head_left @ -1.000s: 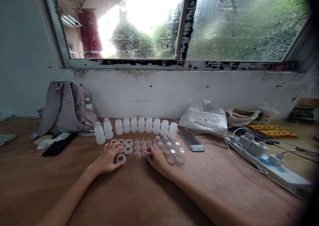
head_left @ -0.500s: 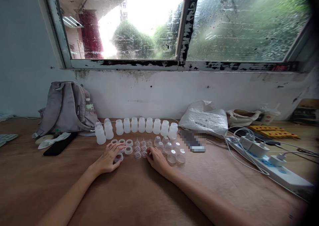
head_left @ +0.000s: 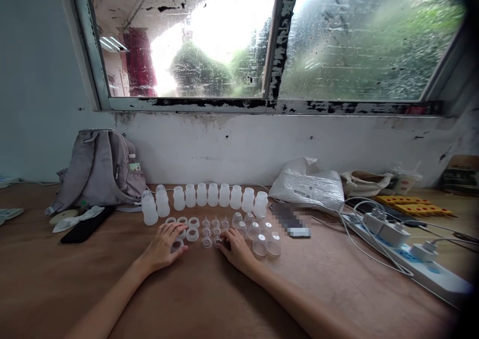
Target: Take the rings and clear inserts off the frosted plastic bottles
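Beneath the paint-chipped window (head_left: 179, 105), your tabletop (head_left: 187, 299) holds clear bottle teats (head_left: 206, 242), tips upward, long axes upright, between your hands. Your left hand (head_left: 160, 247) spreads, unclenched, over flat-lying collar rings (head_left: 192, 235), openings up; your right hand (head_left: 235, 248) reaches the teats' near corner, its grip unclear.

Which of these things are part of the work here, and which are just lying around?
Likely part of the work:
- frosted bottles
- ring collars, by the left hand
- clear teats, by the right hand
- clear dome caps

Seemingly just lying about:
- grey backpack
- silver packing bag
- white power strip
- yellow racks
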### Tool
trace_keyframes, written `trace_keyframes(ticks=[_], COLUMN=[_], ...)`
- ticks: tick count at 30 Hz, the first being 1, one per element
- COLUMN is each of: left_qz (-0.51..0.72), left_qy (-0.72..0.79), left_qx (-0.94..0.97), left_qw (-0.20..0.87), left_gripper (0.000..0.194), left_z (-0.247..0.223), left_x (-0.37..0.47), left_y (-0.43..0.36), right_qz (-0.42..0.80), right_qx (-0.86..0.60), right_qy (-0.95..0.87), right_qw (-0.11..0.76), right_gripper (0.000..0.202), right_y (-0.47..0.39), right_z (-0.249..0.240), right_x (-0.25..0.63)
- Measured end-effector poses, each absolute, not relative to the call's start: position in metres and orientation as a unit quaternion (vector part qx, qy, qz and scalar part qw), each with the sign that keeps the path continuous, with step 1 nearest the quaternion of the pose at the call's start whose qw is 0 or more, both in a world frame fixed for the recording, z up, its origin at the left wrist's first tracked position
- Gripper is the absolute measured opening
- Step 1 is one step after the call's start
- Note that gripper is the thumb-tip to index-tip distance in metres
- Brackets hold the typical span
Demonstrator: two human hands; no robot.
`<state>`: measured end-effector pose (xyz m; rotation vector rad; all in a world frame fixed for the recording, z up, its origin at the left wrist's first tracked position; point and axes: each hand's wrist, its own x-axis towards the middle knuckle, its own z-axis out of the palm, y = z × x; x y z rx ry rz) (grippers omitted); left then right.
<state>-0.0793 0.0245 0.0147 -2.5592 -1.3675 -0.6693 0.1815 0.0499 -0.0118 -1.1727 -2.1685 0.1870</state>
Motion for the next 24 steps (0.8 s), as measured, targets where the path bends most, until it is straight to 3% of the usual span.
trace_keyframes(ticks=[10,14,24], left_qz=[-0.232,-0.279,-0.265], left_qy=[-0.434,-0.449,-0.585], left_qx=[-0.861,-0.837,-0.696], left_qw=[0.129,0.141,0.319], left_gripper=[0.042,0.025,0.032], left_z=[0.012,0.018,0.097], left_x=[-0.076,-0.073,-0.091], left_y=[0.033,0.037,0.101], right_qz=[0.081,0.074,0.08], right_qx=[-0.452,-0.444,-0.438], right_qy=[-0.825,-0.825,-0.819], right_qw=[0.331,0.342,0.361], right_gripper=[0.013,0.014,0.02], right_y=[0.054,0.05,0.046], right_z=[-0.015,-0.013,-0.015], right_x=[0.182,0.182,0.185])
